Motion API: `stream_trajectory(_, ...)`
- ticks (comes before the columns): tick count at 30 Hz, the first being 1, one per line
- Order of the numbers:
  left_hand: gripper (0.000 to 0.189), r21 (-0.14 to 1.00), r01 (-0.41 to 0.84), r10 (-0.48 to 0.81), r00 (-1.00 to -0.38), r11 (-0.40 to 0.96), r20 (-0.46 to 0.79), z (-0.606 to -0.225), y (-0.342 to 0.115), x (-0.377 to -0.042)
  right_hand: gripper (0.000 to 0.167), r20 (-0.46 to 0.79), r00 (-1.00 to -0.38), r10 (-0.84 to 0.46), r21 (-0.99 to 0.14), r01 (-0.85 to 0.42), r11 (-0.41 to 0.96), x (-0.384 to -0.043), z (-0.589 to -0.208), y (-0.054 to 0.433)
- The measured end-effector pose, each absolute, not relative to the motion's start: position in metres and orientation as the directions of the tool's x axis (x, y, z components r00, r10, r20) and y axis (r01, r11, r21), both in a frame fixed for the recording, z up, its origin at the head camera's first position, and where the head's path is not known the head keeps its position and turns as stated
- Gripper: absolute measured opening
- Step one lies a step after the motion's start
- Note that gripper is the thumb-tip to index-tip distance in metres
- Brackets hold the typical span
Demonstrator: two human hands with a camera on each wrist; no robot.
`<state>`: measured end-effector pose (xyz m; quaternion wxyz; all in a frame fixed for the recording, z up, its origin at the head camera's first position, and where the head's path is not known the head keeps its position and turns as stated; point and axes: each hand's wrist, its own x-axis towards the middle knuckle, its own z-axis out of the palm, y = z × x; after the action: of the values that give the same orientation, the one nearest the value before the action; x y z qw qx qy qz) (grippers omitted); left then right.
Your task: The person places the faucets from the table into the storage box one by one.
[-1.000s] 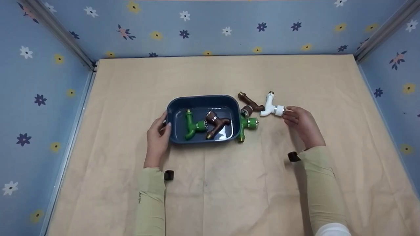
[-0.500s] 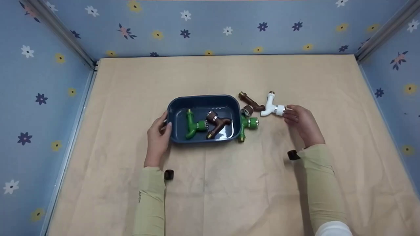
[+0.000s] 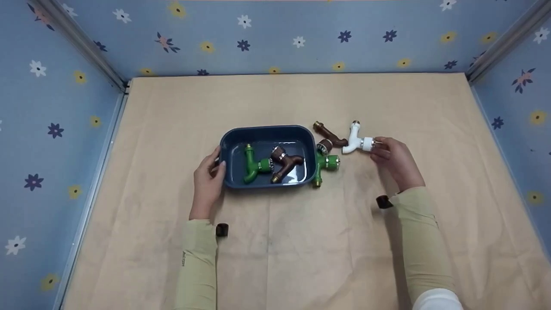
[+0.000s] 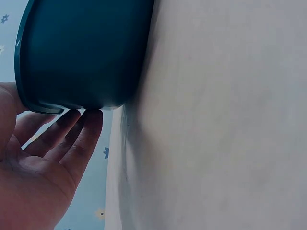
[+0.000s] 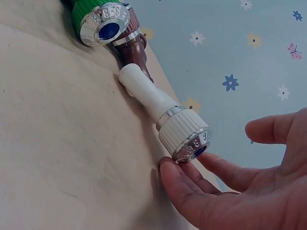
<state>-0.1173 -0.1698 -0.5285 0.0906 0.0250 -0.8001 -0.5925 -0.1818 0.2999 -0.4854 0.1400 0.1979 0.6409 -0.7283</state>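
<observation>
Pinching the white tap (image 3: 354,141) by its knob suits the right grip (image 3: 397,162), touching but uncurled, thumb apart; the left grip (image 3: 207,183), fingers relaxed, touches the blue tub (image 3: 267,134).

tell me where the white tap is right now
In the head view, the white tap lies right of the blue bin, between the outer brown tap and the right hand.

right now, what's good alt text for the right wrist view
The right hand reaches a white tap, fingertips at the silver cap of its knob and thumb clear. Beyond are a brown tap and part of a green tap, on beige cloth with a blue flowered wall behind.
</observation>
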Motion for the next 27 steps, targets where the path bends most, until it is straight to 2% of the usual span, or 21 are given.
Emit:
stream_trajectory(8, 0.044, 0.952, 0.076, -0.126, -0.985, 0.296, 0.118, -0.494, -0.160, -0.106, 0.037, -0.473, -0.880, 0.051, -0.874, 0.461, -0.154, -0.184, -0.489, 0.301)
stream_trajectory(19, 0.043, 0.948, 0.113, -0.119, -0.981, 0.298, 0.155, -0.492, -0.160, -0.105, 0.031, -0.431, -0.897, 0.098, -0.900, 0.421, -0.111, -0.186, -0.494, 0.292)
stream_trajectory(27, 0.044, 0.953, 0.099, -0.120, -0.983, 0.287, 0.138, -0.491, -0.160, -0.105, 0.040, -0.421, -0.900, 0.110, -0.907, 0.417, -0.060, -0.188, -0.496, 0.289)
